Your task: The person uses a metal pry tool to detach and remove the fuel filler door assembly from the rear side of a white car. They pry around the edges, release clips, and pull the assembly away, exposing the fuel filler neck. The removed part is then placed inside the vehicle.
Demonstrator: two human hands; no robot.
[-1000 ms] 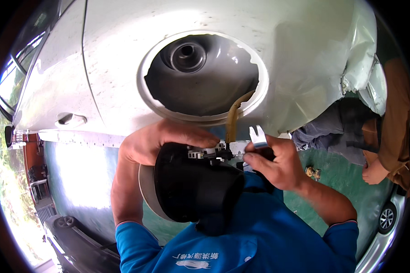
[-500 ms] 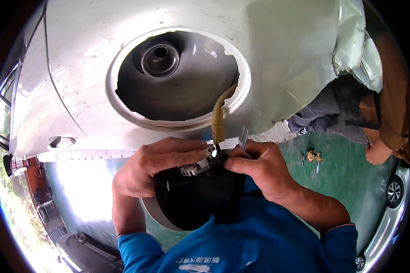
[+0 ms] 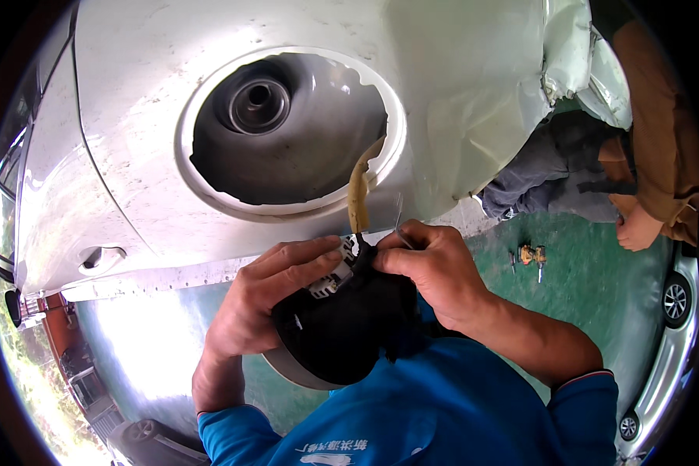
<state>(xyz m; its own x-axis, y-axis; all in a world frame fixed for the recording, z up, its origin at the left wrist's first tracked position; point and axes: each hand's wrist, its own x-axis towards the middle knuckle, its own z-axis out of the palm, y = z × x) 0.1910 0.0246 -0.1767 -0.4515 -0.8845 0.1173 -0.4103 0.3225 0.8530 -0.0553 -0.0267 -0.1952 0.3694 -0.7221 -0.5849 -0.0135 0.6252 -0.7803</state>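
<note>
A black, bowl-shaped housing (image 3: 334, 330) with a pale rim is held before my chest, in front of a white car panel (image 3: 458, 46) with a large round opening. Curled over the housing's top, my left hand (image 3: 268, 287) rests on a white ribbed part (image 3: 328, 286). A tan sheathed cable (image 3: 357, 198) comes out of the opening to a black connector (image 3: 360, 255) on the housing. My right hand (image 3: 431, 268) pinches at that connector, its fingers closed; a thin shiny strip (image 3: 400, 217) sticks up from them. The fingertips partly hide the connection.
At the right a person in brown sleeves (image 3: 672, 140) works by the panel's crumpled edge (image 3: 571, 58). A yellow-and-black power tool (image 3: 531, 254) lies on the green floor (image 3: 551, 311). Parked cars stand behind, including a silver one (image 3: 660, 365) on the right.
The panel and its opening have shifted slightly left in view. The housing is tilted a little differently, and the shiny strip stands more upright. Both hands keep their hold.
</note>
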